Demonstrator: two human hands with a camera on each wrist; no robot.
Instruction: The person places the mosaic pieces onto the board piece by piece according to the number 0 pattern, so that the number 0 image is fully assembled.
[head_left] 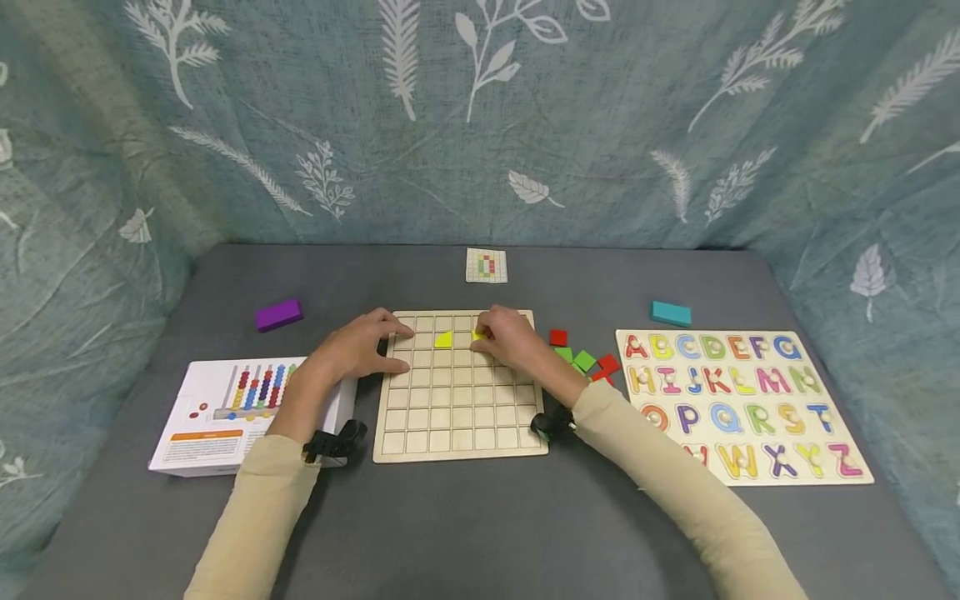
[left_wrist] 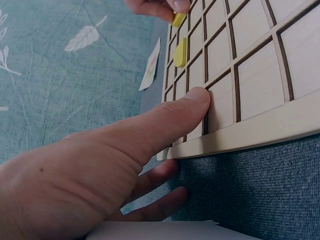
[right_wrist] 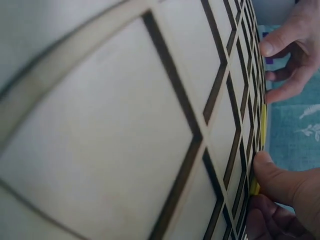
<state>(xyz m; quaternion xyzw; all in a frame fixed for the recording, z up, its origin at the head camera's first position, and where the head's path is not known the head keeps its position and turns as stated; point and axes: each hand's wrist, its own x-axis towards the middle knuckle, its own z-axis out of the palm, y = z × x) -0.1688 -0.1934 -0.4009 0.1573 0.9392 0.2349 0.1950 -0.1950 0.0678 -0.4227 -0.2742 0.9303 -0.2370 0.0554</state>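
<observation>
Board: wooden grid board (head_left: pixel 459 400) lies flat on the grey table (head_left: pixel 480 525), between the two forearms.
Left hand: left hand (head_left: pixel 358 346) rests at the board's left edge; thumb laid on the frame and first cells, the other fingers loosely curled beside and under the edge. Holds nothing; in the left wrist view the thumb tip (left_wrist: pixel 192 100) presses the wood.
Right hand: right hand (head_left: pixel 508 337) sits over the board's top rows, fingertips pinching a yellow piece (head_left: pixel 477 334) down against a cell. Right wrist view shows the thumb (right_wrist: pixel 267 172) against the piece's edge.
Placed piece: second yellow triangle (head_left: pixel 444 339) lies in a top-row cell, just left of the pinched one, apart from both hands.
Loose pieces: red and green tiles (head_left: pixel 583 359) heaped just right of the board.
Pattern card: small card (head_left: pixel 486 265) beyond the board's far edge.
Surroundings: abacus box (head_left: pixel 217 417) left; alphabet puzzle (head_left: pixel 742 404) right; purple block (head_left: pixel 278 315) and teal block (head_left: pixel 671 313) at the far side.
</observation>
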